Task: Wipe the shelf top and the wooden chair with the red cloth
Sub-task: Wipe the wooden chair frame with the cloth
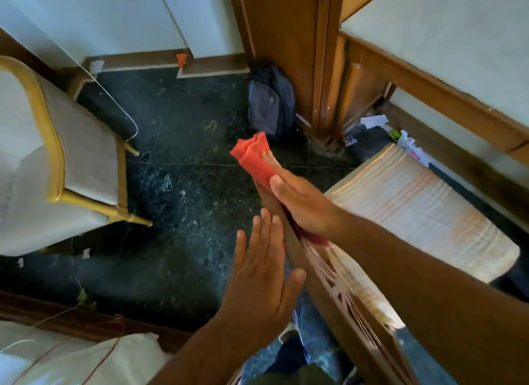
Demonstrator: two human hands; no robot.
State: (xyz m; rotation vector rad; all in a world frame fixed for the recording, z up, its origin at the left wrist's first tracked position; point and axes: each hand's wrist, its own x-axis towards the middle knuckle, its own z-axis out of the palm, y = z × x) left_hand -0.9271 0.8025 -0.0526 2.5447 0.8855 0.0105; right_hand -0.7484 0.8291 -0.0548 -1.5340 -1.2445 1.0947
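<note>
The wooden chair (423, 210) stands at the right, seen from above, with a pale seat and a carved brown backrest (332, 293) running diagonally. My right hand (303, 204) presses the red cloth (254, 158) flat onto the backrest's top rail; the cloth's bunched end sticks out past my fingertips. My left hand (263, 273) rests flat against the outer side of the backrest, fingers straight, holding nothing. The shelf top is not in view.
A dark backpack (272, 101) leans against a wooden cabinet (300, 55) at the back. A white padded chair with a gold frame (57, 161) stands at the left. Paper scraps (400, 138) lie by the right wall. The floor (177, 167) is dark stone.
</note>
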